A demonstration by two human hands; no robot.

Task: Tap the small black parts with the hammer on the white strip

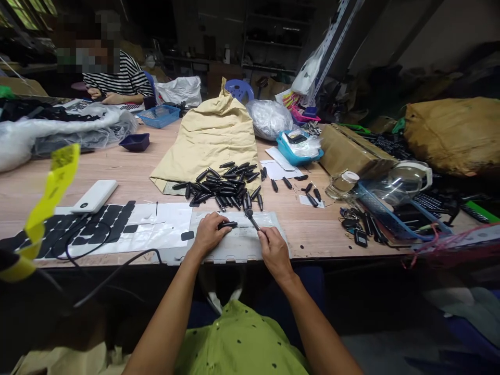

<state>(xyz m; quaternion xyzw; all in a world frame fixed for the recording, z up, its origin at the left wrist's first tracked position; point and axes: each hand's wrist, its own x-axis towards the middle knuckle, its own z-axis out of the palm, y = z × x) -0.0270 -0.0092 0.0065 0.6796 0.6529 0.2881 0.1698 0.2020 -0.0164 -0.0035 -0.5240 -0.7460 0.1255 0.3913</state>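
Observation:
My left hand (210, 234) is closed on a black tapered piece (228, 225), lying level over a pale, worn board (219, 253) at the table's front edge. In my right hand (274, 250) is the shaft of a round-headed metal tool (252, 219); its kind is unclear. The dark head of that tool points away from me, to the right of the held piece and apart from it. Just beyond both hands, a pile of similar black tapered pieces (224, 183) lies partly on a beige cloth bag (216, 135).
Left are a white power bank (95, 196) with a cable and a sheet of black stickers (113, 221). Several loose black pieces, a glass jug (408, 179) and a blue basket (402, 224) stand right. A person in stripes (133, 78) sits across the table.

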